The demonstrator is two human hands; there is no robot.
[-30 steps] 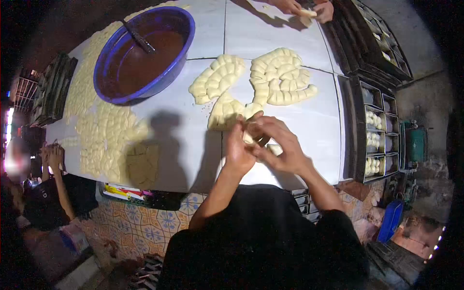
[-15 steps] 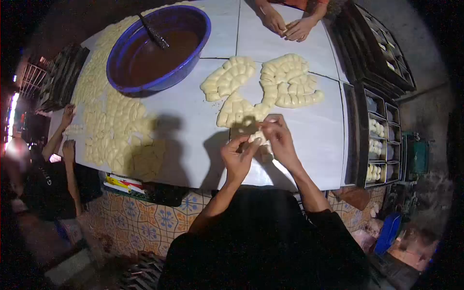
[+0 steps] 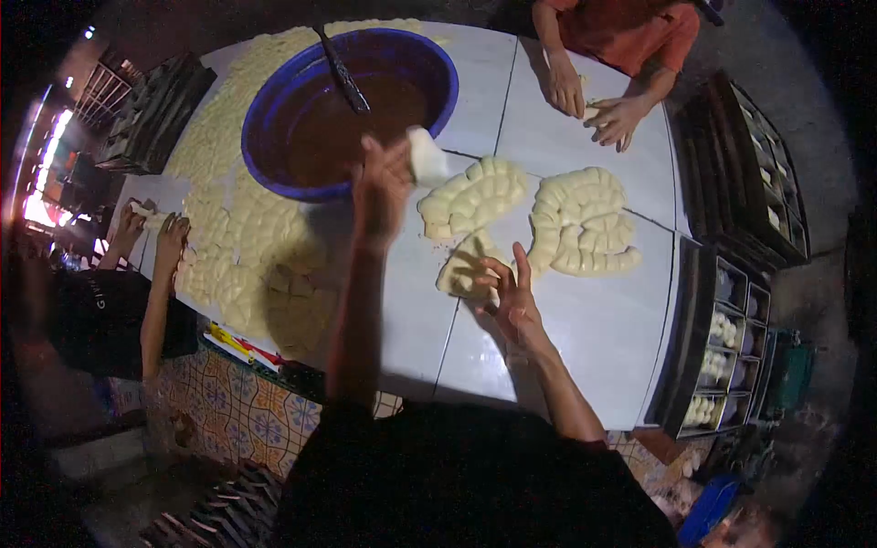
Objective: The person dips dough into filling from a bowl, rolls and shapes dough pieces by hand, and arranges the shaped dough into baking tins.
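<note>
My left hand (image 3: 379, 187) is raised at the front edge of a blue basin (image 3: 259, 169) of brown filling, its fingers blurred. Beside its fingertips is a flat, pale piece of dough (image 3: 426, 157); whether the hand grips it I cannot make out. My right hand (image 3: 513, 301) has its fingers spread, with nothing in them, over the near end of a dough cluster (image 3: 470, 265). Two larger clusters of dough pieces, one in the middle (image 3: 480, 196) and one to the right (image 3: 585, 219), lie on the white tiled table (image 3: 585, 338).
Many dough pieces (image 3: 242, 256) cover the table's left part. A dark-handled tool (image 3: 343, 78) leans in the basin. Trays of dough (image 3: 722, 356) stand at the right edge. A co-worker's hands (image 3: 617, 119) hold dough at the far side; another's (image 3: 172, 239) are at far left.
My hands have moved apart. The left went up and left to the basin; the right stayed near the dough and opened. The view has shifted, and more of the far co-worker shows.
</note>
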